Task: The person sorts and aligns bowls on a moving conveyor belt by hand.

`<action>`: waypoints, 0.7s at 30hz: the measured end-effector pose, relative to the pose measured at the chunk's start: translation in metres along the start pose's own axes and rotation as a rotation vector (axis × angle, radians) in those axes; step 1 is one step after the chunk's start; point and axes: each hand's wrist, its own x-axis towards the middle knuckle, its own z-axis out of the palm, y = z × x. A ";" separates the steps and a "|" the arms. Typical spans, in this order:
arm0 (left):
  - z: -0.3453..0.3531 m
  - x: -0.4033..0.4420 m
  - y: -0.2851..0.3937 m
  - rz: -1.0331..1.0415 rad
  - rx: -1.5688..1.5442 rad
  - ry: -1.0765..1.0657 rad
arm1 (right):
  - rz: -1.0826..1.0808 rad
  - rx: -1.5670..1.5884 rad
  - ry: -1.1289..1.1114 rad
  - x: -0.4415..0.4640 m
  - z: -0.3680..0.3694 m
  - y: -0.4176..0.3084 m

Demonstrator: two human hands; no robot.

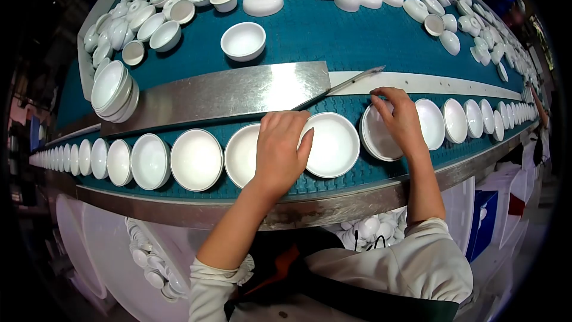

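White round bowls stand in a long row on the narrow teal belt in front of me. My left hand (281, 149) reaches between two of them, palm down. It covers the right part of one bowl (239, 156), and its thumb is spread toward the rim of the neighbouring bowl (331, 145). No bowl is lifted in it. My right hand (398, 116) is over the far right rim of another bowl (376, 136), which appears nested with a second one. Its fingers are bent, with a gap between thumb and forefinger. Whether its fingertips touch the rim is unclear.
Behind a metal plate (238, 92) and a white strip (441, 86), a wide teal belt (196, 45) carries many loose bowls. Several stacked bowls (113, 92) stand at the plate's left end. A thin bar (354, 80) juts across the divider. Below the metal edge (333, 211) are tubs holding white ware.
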 end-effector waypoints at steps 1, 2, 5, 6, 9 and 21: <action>0.005 0.001 0.003 -0.008 0.012 -0.015 | -0.044 -0.026 0.010 -0.001 -0.001 0.009; 0.008 0.002 0.005 -0.016 0.025 -0.029 | -0.044 -0.026 0.011 -0.001 -0.003 0.012; 0.020 0.007 0.015 -0.023 0.009 -0.024 | 0.105 0.022 -0.135 0.000 -0.017 0.012; 0.024 0.008 0.018 -0.020 0.008 -0.024 | 0.150 0.000 -0.206 0.001 -0.023 0.013; 0.036 0.012 0.026 -0.005 0.008 -0.027 | 0.135 0.034 -0.192 -0.001 -0.027 0.030; 0.084 0.019 0.058 -0.055 0.188 -0.224 | -0.008 0.001 -0.022 0.000 -0.058 0.092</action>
